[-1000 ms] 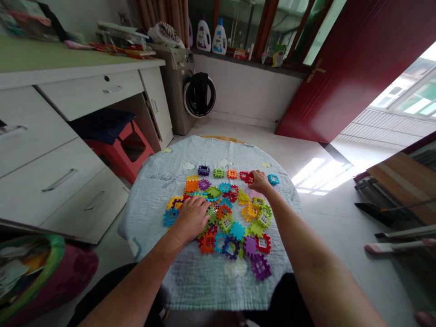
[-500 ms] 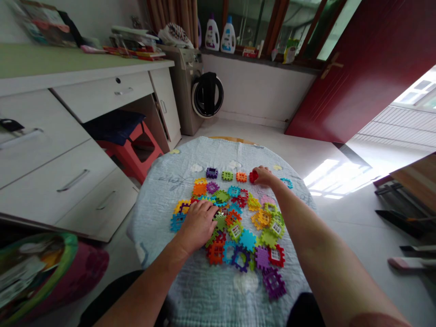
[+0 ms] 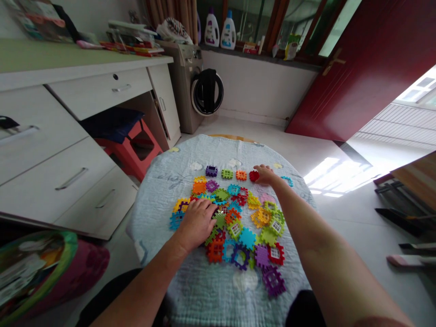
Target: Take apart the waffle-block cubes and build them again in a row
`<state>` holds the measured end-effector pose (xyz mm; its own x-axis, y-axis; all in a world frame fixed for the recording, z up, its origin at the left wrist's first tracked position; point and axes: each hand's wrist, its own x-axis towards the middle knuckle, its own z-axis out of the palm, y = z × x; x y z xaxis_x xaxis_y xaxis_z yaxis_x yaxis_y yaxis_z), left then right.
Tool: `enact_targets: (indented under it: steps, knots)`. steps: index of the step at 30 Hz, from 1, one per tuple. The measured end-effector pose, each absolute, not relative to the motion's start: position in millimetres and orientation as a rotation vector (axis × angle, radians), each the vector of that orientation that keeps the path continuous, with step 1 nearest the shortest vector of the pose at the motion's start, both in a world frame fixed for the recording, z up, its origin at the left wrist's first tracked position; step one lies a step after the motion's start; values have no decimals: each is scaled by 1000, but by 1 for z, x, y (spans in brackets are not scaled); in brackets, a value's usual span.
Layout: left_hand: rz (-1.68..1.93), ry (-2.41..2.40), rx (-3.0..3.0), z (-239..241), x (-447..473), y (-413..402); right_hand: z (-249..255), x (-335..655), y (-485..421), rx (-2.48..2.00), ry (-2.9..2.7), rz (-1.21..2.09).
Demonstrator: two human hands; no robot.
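My right hand (image 3: 265,175) is at the far side of the round table, its fingers apart at the right edge of a red building block (image 3: 254,175). That block ends a spaced row with an orange block (image 3: 241,175), a green block (image 3: 226,174) and a dark purple block (image 3: 211,170). My left hand (image 3: 198,221) lies over the left part of a loose heap of colourful notched blocks, fingers stretched and loosely spread. Its palm hides some pieces beneath. Near it are a blue block (image 3: 176,220) and an orange-red block (image 3: 215,250).
A pale blue cloth (image 3: 160,190) covers the table. A light blue block (image 3: 287,181) sits right of my right hand. Left stand a red stool (image 3: 145,150), white drawers (image 3: 75,181) and a filled bin (image 3: 85,268). Behind is a washing machine (image 3: 185,86) with its door open.
My right hand has eased slightly right from the red block, and its fingers have spread; more of the block shows. My left hand stays on the heap. The view has shifted slightly.
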<state>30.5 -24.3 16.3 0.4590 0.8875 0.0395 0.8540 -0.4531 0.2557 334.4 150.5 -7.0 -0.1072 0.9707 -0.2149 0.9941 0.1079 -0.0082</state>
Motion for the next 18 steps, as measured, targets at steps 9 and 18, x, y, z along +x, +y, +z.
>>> enact_targets:
  steps: [9,18]
  knots:
    - [230,1584,2509,18,22,-16,34,356,65,2135,2408,-285]
    - [363,2086,2194,5,4,-13,21,361,-75,2422,2119,-693]
